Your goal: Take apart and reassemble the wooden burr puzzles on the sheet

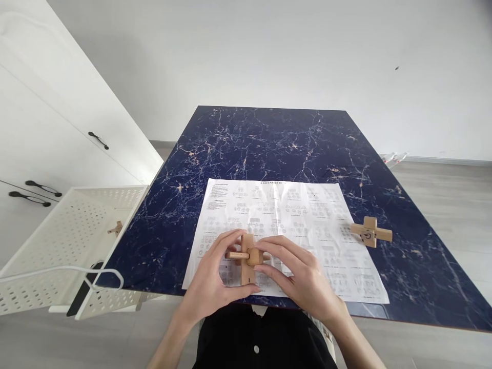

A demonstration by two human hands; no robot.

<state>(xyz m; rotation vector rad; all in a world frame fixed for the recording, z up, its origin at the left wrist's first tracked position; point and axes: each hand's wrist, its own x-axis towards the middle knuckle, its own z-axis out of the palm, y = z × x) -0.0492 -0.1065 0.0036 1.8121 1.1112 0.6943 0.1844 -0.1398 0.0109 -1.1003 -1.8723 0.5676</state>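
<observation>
A wooden interlocking puzzle [248, 272] of several light-brown pieces is between my hands, above the near part of a printed instruction sheet [292, 230]. My left hand [210, 277] grips the upright bar at its top and bottom ends, thumb at the near end. On the other side, my right hand [303, 269] pinches the block on the right of the puzzle with thumb and fingers. A thin stick [236, 255] juts out to the left across the bar. Part of the puzzle is hidden behind my fingers.
Another wooden puzzle [370, 233], marked with a dark letter, lies at the sheet's right edge on the dark blue marbled table [261, 138]. Left of the table stands a white perforated bin [77, 225] with a small wooden piece [116, 228] inside. A white cable [61, 269] crosses it.
</observation>
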